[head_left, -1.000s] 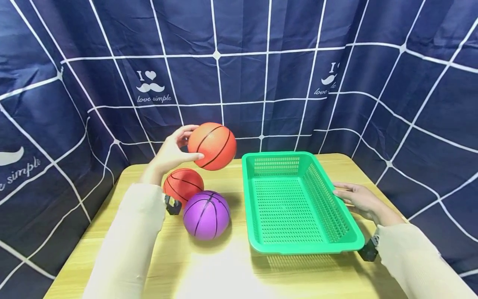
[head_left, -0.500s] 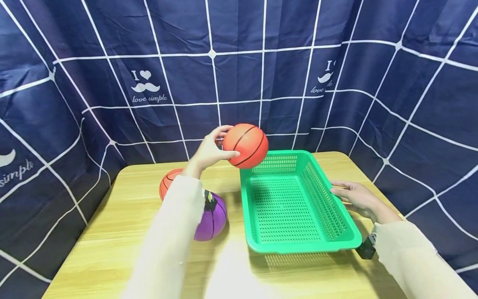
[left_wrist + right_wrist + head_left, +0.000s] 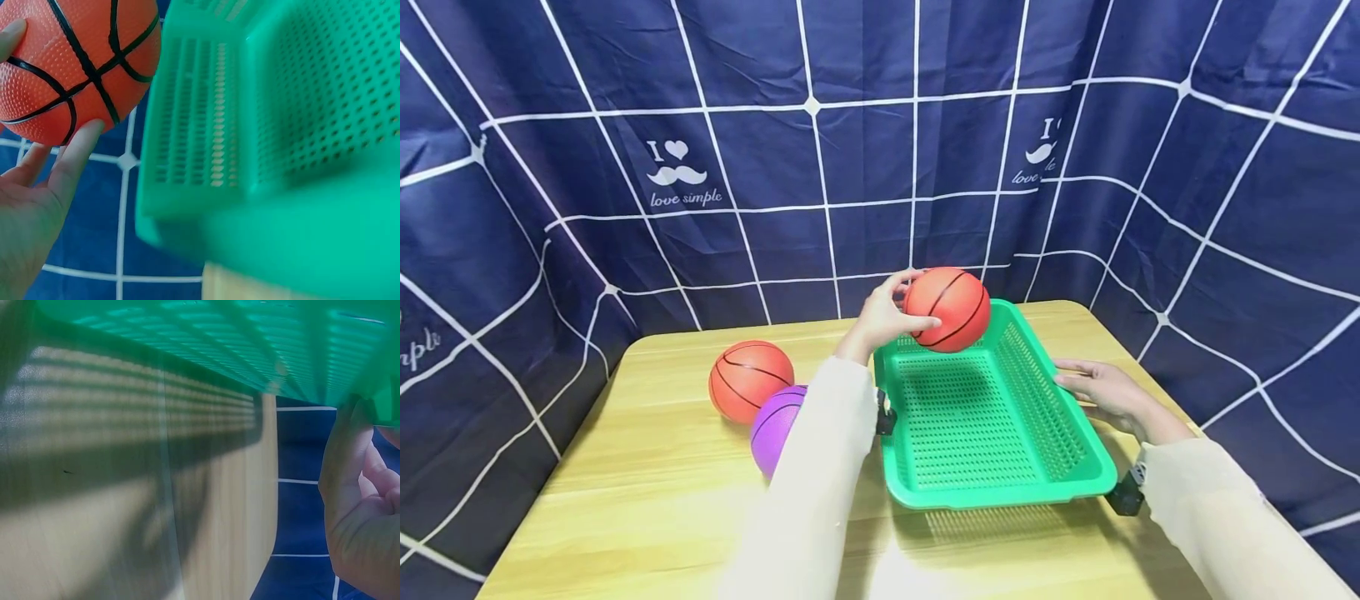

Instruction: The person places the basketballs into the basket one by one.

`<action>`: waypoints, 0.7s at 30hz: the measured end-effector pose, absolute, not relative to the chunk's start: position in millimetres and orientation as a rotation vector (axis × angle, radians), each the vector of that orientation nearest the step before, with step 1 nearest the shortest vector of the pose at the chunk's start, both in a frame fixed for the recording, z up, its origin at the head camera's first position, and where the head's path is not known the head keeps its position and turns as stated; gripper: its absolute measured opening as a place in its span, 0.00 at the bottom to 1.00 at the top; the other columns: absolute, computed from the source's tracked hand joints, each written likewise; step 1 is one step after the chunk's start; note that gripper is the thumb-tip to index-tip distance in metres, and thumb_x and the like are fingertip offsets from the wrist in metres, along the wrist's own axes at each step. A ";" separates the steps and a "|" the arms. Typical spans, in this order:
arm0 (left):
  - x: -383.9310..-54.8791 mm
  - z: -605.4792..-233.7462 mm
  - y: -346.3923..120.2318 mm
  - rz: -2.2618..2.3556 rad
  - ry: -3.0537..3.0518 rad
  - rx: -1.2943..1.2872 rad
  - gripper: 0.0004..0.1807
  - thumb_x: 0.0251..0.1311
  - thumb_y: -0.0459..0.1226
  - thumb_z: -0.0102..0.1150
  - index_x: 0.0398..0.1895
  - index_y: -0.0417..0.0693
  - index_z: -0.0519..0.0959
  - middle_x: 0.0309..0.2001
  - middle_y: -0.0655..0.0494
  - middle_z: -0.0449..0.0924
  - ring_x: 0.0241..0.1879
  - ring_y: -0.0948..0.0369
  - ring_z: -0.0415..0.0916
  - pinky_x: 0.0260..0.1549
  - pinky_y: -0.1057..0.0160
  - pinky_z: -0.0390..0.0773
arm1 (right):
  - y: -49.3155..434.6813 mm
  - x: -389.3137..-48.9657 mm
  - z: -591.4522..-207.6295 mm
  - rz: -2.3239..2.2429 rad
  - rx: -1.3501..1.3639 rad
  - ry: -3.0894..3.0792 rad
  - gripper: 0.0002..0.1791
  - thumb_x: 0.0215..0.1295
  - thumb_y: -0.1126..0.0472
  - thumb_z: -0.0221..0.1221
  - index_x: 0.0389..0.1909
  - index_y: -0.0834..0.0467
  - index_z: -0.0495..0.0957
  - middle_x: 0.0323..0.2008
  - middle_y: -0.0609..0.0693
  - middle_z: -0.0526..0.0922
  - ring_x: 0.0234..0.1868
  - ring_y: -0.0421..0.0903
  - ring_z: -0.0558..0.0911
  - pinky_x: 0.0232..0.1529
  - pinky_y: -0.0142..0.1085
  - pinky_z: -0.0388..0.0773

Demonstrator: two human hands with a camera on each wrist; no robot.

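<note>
A dark blue curtain [image 3: 865,50] with white lines and moustache prints hangs around a pale wooden table [image 3: 647,467]. Towards the table's right side is a green basket [image 3: 985,450] with slotted walls and a perforated floor; a lined shadow falls on the wood beside it. Two cream sleeves [image 3: 820,475] reach in from the near edge. Left of the basket are a red ball [image 3: 748,379] and a purple ball [image 3: 775,429], the latter partly covered by the left sleeve; whether they touch is unclear. A black-lined orange ball [image 3: 951,308] is up above the far left part of the basket, casting shade onto its floor. The left hand [image 3: 880,318] grips that ball from the left, fingers and thumb spread wide around it. The right hand [image 3: 1112,393] pinches the basket's right rim, fingers nearly together. Each wrist carries a small black device [image 3: 886,415].
</note>
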State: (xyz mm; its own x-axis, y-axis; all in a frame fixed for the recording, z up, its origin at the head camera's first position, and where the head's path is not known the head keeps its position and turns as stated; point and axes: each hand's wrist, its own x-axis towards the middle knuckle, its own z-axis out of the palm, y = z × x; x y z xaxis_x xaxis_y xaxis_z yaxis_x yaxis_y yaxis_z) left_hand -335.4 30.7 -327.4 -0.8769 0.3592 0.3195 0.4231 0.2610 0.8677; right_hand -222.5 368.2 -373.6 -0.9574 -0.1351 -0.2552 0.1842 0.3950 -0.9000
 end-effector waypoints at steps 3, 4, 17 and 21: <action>-334.9 -333.8 45.0 -1.723 -2.470 -0.737 0.39 0.39 0.39 0.78 0.60 0.58 0.72 0.48 0.50 0.75 0.47 0.55 0.74 0.40 0.59 0.78 | 367.6 -222.2 -372.8 -1.584 0.057 2.372 0.39 0.72 0.51 0.52 0.73 0.66 0.46 0.70 0.70 0.49 0.67 0.70 0.52 0.62 0.58 0.58; -334.8 -336.0 49.5 -1.728 -2.480 -0.723 0.39 0.39 0.40 0.78 0.60 0.58 0.72 0.49 0.51 0.74 0.47 0.55 0.74 0.39 0.59 0.78 | 367.4 -222.3 -372.7 -1.587 0.063 2.373 0.39 0.72 0.51 0.52 0.73 0.66 0.46 0.70 0.70 0.49 0.68 0.70 0.52 0.62 0.58 0.58; -329.5 -368.8 90.7 -1.765 -2.552 -0.504 0.40 0.41 0.42 0.77 0.62 0.56 0.71 0.48 0.50 0.77 0.46 0.55 0.75 0.37 0.61 0.79 | 363.9 -222.9 -372.9 -1.619 0.042 2.366 0.38 0.72 0.52 0.51 0.72 0.68 0.47 0.67 0.69 0.58 0.67 0.65 0.57 0.61 0.53 0.63; -327.5 -376.7 97.0 -1.726 -2.590 -0.431 0.40 0.41 0.41 0.77 0.62 0.54 0.70 0.52 0.49 0.76 0.49 0.54 0.75 0.42 0.58 0.78 | 366.0 -222.6 -373.5 -1.611 0.065 2.371 0.38 0.72 0.51 0.51 0.72 0.67 0.47 0.67 0.68 0.57 0.68 0.65 0.55 0.62 0.54 0.62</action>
State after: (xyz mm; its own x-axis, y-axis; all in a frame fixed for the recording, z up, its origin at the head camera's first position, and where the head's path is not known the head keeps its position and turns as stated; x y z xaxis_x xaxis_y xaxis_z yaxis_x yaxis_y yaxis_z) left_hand -327.5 97.0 -376.7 -0.9624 0.2264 0.1501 0.2257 0.3592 0.9055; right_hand -222.6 366.0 -373.5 -0.9618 -0.1150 -0.2486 0.1888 0.3793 -0.9058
